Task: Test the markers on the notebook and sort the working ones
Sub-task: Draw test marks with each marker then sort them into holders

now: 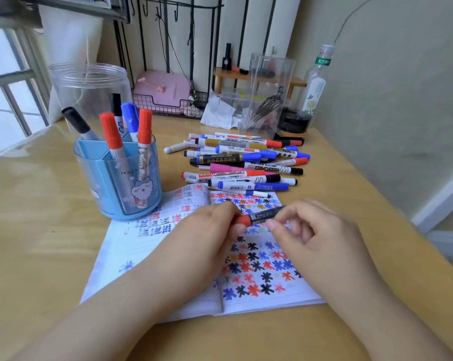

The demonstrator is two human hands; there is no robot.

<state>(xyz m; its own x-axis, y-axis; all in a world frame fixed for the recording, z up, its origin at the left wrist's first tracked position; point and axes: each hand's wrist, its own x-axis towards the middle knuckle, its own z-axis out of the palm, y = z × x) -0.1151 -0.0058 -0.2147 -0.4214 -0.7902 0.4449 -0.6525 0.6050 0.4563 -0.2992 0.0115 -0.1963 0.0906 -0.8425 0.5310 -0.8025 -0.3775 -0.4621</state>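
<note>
So a red-capped marker (259, 217) is held over the open notebook (259, 295), which is covered in red, blue and black scribble stars. The left hand (207, 230) has its grip closed round the cap end, while the barrel is pinched by the right hand (316, 230). Five markers are stood in the blue pen holder (121, 178) by the notebook's far left corner. The marker pile (246, 160) is spread on the worktop (37, 230) just behind the notebook.
</note>
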